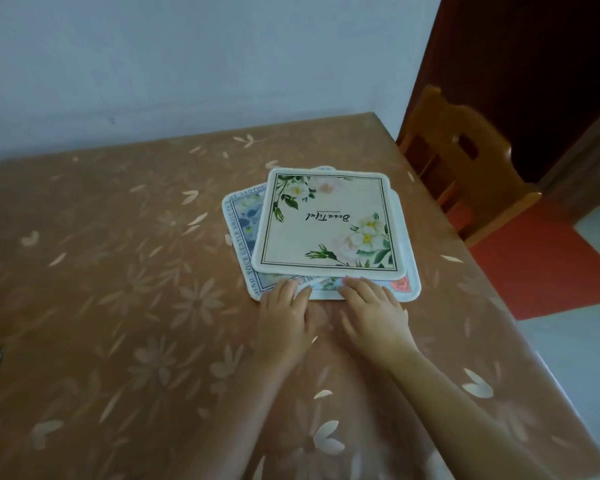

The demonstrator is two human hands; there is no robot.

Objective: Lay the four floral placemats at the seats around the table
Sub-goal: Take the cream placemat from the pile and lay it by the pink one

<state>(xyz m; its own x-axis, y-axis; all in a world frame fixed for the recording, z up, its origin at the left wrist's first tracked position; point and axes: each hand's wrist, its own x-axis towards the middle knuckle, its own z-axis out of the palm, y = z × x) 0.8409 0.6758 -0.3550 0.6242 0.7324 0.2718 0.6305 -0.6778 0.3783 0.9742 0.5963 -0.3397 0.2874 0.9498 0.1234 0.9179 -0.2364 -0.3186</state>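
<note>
Placemat stack's [326, 223] near edge under left grip [284, 317] and right grip [374, 313]

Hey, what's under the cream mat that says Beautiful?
Under the cream mat, a blue mat sticks out left and a pink-flowered mat shows at the near right corner. Their middles are covered, so the count of mats there is unclear.
</note>
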